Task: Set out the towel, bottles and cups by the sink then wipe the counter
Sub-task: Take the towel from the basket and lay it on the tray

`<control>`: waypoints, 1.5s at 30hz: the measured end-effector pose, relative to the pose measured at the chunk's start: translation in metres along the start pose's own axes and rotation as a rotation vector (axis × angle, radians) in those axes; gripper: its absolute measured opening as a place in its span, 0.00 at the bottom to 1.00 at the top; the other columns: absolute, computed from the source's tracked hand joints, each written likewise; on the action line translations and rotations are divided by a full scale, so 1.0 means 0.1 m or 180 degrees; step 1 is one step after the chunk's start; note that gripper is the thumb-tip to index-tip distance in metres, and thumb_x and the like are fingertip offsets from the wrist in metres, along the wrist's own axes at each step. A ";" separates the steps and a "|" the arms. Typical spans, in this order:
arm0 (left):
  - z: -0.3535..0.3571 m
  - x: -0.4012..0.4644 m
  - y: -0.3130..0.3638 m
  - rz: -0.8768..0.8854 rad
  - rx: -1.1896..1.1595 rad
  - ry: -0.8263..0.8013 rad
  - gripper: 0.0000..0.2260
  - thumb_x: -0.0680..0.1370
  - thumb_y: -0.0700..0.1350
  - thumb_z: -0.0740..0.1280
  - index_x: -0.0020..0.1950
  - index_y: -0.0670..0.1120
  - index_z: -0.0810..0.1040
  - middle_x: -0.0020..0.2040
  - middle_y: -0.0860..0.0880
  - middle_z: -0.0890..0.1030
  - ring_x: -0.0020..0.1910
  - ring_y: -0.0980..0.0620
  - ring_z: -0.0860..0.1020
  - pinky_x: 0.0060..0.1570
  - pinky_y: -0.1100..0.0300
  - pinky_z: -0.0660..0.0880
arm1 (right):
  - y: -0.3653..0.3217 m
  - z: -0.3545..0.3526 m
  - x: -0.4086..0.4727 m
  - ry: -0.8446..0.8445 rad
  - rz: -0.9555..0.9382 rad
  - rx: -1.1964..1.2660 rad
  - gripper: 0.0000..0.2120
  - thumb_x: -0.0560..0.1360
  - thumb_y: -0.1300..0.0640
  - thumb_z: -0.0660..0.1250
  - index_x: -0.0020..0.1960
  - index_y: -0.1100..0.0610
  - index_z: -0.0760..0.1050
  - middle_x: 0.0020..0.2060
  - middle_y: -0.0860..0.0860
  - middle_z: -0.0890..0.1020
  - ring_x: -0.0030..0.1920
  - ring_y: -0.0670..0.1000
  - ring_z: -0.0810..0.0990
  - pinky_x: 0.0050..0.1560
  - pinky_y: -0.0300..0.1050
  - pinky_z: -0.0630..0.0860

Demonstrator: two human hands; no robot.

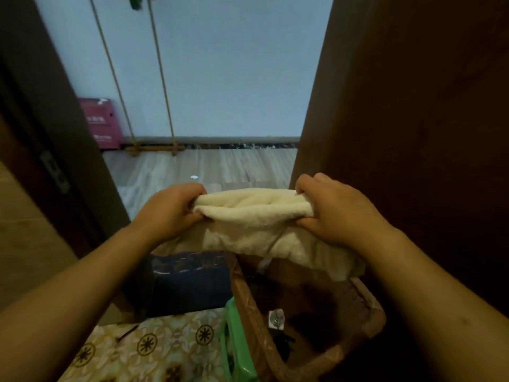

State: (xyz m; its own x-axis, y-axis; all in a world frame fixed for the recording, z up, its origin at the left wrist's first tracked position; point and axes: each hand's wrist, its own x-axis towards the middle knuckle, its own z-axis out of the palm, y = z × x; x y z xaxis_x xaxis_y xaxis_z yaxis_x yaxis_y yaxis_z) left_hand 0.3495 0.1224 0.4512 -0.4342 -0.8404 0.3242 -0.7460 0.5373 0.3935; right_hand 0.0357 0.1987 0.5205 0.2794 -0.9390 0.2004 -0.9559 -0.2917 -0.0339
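A cream towel (256, 219) is stretched between both hands at chest height, bunched along its top edge and hanging down in the middle. My left hand (170, 209) grips its left end and my right hand (334, 209) grips its right end. The towel hangs above a brown wicker basket (249, 296) whose inside is dark; a small white-labelled item (276, 319) lies in it. No bottles, cups, sink or counter are in view.
A dark blue box (190, 282) stands left of the basket, with a green plastic bag (237, 343) at the basket's near side. Patterned tile floor (148, 351) lies below. Dark wooden door frames flank a doorway, a pink box (100, 126) beyond.
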 end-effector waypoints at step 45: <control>-4.32 -6.39 -4.91 -0.4082 0.2117 0.0778 0.06 0.75 0.51 0.73 0.51 0.52 0.82 0.47 0.52 0.81 0.43 0.54 0.74 0.43 0.62 0.69 | -9.50 2.38 2.91 -0.1459 -0.3734 0.1479 0.17 0.72 0.31 0.58 0.51 0.43 0.64 0.49 0.49 0.79 0.47 0.56 0.80 0.41 0.48 0.71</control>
State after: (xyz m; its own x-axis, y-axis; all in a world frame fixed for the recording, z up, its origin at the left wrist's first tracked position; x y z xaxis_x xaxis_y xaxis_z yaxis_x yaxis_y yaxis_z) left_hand 1.2113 0.4264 0.4225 0.7361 -0.6378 0.2266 -0.6666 -0.7412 0.0793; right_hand 1.0466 0.1592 0.3776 0.9991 -0.0427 -0.0006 -0.0391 -0.9092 -0.4146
